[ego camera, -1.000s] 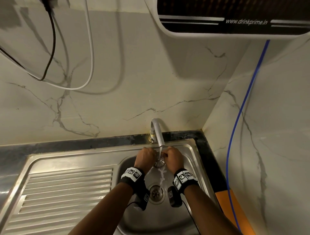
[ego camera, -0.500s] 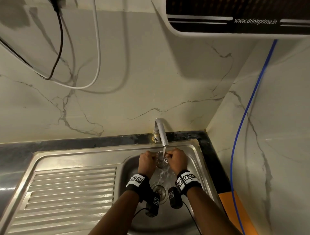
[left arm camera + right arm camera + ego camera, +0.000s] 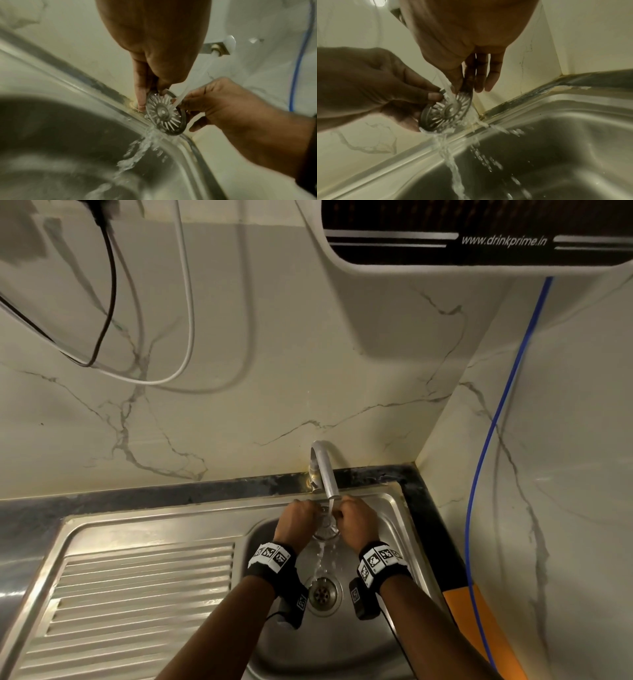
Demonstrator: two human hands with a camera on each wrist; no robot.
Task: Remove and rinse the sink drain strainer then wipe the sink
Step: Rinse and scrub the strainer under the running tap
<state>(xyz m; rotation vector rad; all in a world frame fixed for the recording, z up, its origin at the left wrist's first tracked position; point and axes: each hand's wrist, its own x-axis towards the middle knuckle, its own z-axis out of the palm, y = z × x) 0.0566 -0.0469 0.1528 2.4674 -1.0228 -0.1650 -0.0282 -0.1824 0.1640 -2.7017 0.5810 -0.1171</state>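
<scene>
A round steel drain strainer (image 3: 164, 113) with slits fanning out from its hub is held on edge under the running tap (image 3: 325, 470). My left hand (image 3: 297, 522) pinches its rim from the left and my right hand (image 3: 354, 523) pinches it from the right. In the right wrist view the strainer (image 3: 447, 115) has water pouring over it and splashing off its lower edge. The stream drops into the steel sink bowl (image 3: 383, 642) toward the drain opening (image 3: 322, 594). From the head view the strainer (image 3: 325, 530) is mostly hidden between my hands.
A ribbed steel drainboard (image 3: 137, 604) lies left of the bowl. Marble walls close in behind and on the right. A water purifier (image 3: 479, 234) hangs above, with a blue tube (image 3: 493, 419) running down the right wall. Black and white cables (image 3: 185, 302) loop at upper left.
Both hands have stayed under the tap with the strainer, drawing slightly closer to the spout. Water keeps running. The head view has shifted a little.
</scene>
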